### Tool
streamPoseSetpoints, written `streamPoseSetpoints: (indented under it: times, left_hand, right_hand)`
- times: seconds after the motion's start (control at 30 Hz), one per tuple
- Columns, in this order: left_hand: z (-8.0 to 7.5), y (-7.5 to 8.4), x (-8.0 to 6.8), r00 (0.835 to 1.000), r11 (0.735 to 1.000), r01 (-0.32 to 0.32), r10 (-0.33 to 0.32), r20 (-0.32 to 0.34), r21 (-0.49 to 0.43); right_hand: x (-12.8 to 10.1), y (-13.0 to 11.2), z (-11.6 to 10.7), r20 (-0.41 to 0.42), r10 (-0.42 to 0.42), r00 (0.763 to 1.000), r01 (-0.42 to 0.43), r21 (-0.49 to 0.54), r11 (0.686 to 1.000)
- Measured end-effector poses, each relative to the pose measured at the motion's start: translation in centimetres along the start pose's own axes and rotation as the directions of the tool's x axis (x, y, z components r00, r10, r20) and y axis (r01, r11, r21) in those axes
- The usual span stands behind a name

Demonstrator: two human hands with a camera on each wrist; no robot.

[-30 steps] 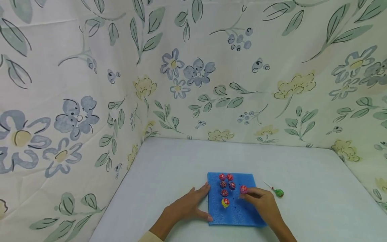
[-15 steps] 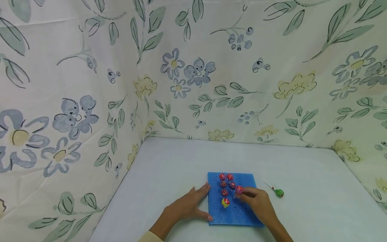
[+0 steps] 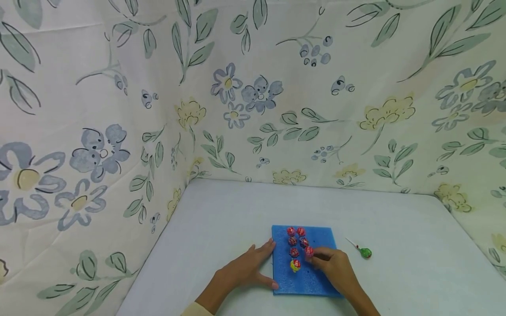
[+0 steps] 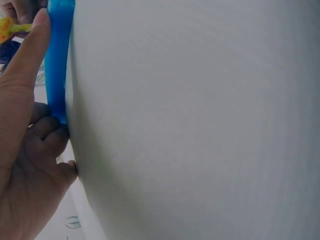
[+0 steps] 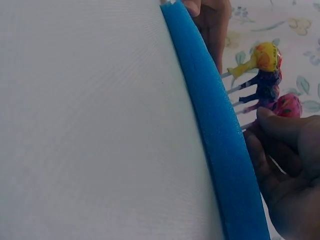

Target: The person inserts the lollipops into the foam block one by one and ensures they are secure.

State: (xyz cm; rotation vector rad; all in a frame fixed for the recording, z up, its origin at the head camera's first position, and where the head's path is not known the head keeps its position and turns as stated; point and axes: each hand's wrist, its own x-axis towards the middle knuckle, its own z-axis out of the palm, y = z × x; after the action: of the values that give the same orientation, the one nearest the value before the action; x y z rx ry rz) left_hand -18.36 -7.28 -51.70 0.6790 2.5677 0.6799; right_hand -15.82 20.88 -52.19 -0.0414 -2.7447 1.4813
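A blue foam board point(image 3: 284, 281) lies on the white table, with several wrapped lollipops standing in it on their sticks. My right hand point(image 3: 337, 270) pinches a pink-red lollipop point(image 3: 309, 251) between thumb and fingers. In the right wrist view this lollipop point(image 5: 288, 105) has its white stick reaching the foam's face. Just left of it stand a dark red lollipop point(image 3: 294, 252) and, nearer me, a yellow one point(image 3: 295, 265). My left hand point(image 3: 247, 267) rests spread at the board's left edge, thumb on the front corner; in the left wrist view its fingers point(image 4: 47, 127) touch the foam's side.
A green lollipop point(image 3: 366, 253) lies on the table right of the board, its stick pointing away to the left. Small holes point(image 3: 308, 271) show in the foam. Flower-printed cloth point(image 3: 261, 145) hangs behind the table point(image 3: 237, 210) and along its sides.
My right hand has carried the pink-red lollipop left and then a little toward me, to the row beside the dark red one. The left hand has stayed in place.
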Motion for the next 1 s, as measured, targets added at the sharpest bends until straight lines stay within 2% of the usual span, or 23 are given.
streamPoseSetpoints:
  times: [0.13, 0.37, 0.6, 1.0]
  left_hand:
    - [0.0, 0.0, 0.1, 1.000, 1.000, 0.006, -0.006, 0.000, -0.001]
    - [0.1, -0.2, 0.3, 1.000, 1.000, 0.010, -0.010, -0.002, -0.001]
    - [0.1, -0.2, 0.2, 1.000, 1.000, 0.008, -0.008, -0.005, -0.006]
    - [0.3, -0.3, 0.3, 1.000, 1.000, 0.007, -0.007, -0.011, -0.006]
  right_hand:
    - [0.1, 0.2, 0.3, -0.001, -0.005, 1.000, 0.005, -0.050, 0.999]
    - [0.2, 0.0, 0.2, 0.024, 0.015, 1.000, -0.014, -0.041, 0.999]
    - [0.0, -0.1, 0.0, 0.007, 0.004, 1.000, -0.003, -0.098, 0.995]
    - [-0.4, 0.9, -0.9, -0.025, 0.055, 0.998, -0.055, -0.016, 0.998]
